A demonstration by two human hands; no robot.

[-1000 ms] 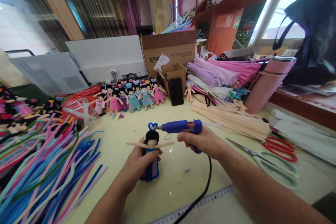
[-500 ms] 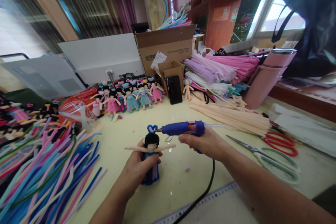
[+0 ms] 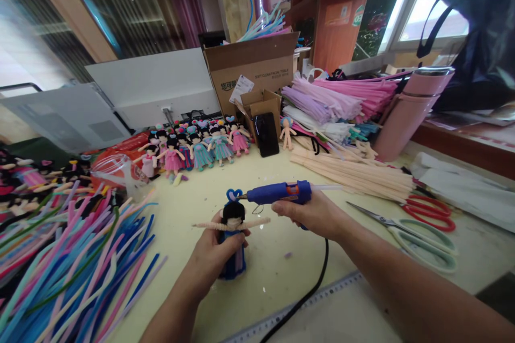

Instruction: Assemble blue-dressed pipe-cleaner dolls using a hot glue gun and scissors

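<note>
My left hand (image 3: 219, 252) is closed around a small pipe-cleaner doll (image 3: 233, 241) with black hair, a dark blue dress and beige arms stretched out sideways. On top of the doll's head stands a blue heart-shaped piece (image 3: 233, 195) with a pale middle. A blue hot glue gun (image 3: 277, 193) is gripped in my right hand (image 3: 317, 211), and its metal nozzle points left, right beside the heart. Whether the nozzle touches the heart, I cannot tell. A clear glue stick (image 3: 330, 187) pokes out of the gun's back, and a black cord (image 3: 317, 284) runs down from its handle.
Loose coloured pipe cleaners (image 3: 88, 273) cover the left side. Finished dolls (image 3: 201, 147) stand at the back by a black phone (image 3: 266, 135). To the right lie beige stems (image 3: 354, 174), green-handled scissors (image 3: 422, 244), red-handled scissors (image 3: 428, 211) and a pink flask (image 3: 412, 115). A ruler (image 3: 314, 301) lies in front.
The view has shifted slightly. Both hands keep their holds, and the glue gun's nozzle stays beside the blue heart with hardly any movement.
</note>
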